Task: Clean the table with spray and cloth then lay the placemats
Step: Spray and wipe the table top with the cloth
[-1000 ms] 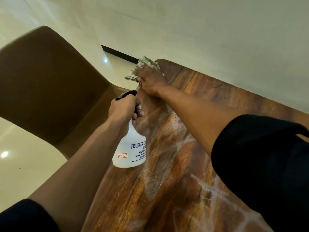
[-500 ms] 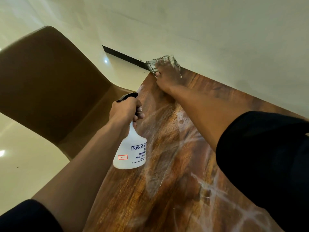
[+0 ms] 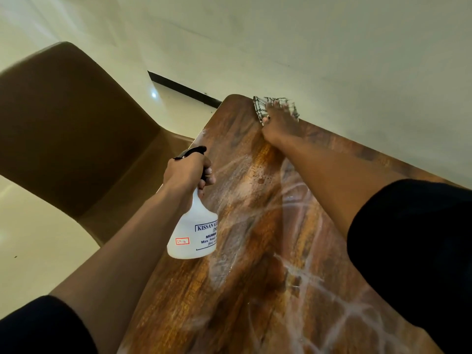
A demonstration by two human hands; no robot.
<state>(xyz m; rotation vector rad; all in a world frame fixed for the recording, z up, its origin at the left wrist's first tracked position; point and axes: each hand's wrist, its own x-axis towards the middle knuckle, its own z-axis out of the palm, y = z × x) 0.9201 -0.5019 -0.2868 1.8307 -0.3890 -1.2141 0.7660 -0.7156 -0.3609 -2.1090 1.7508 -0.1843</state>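
Note:
The wooden table [image 3: 255, 290] carries pale wet streaks along its length. My right hand [image 3: 279, 123] lies flat on a checked cloth [image 3: 260, 108] and presses it down at the table's far edge, close to the wall. The fingers are blurred by motion. My left hand [image 3: 186, 172] grips the neck and black trigger of a white spray bottle [image 3: 194, 233], which hangs above the table's left edge with its nozzle pointing away from me. No placemats are in view.
A brown chair [image 3: 71, 129] stands tight against the table's left side. A pale wall [image 3: 332, 47] runs along the far side of the table, with a dark skirting strip [image 3: 184, 89] at the floor. Shiny pale floor [image 3: 33, 251] shows at the left.
My right hand has swept the cloth from the table's far left corner to the right along the far edge. The left hand and the bottle have hardly moved.

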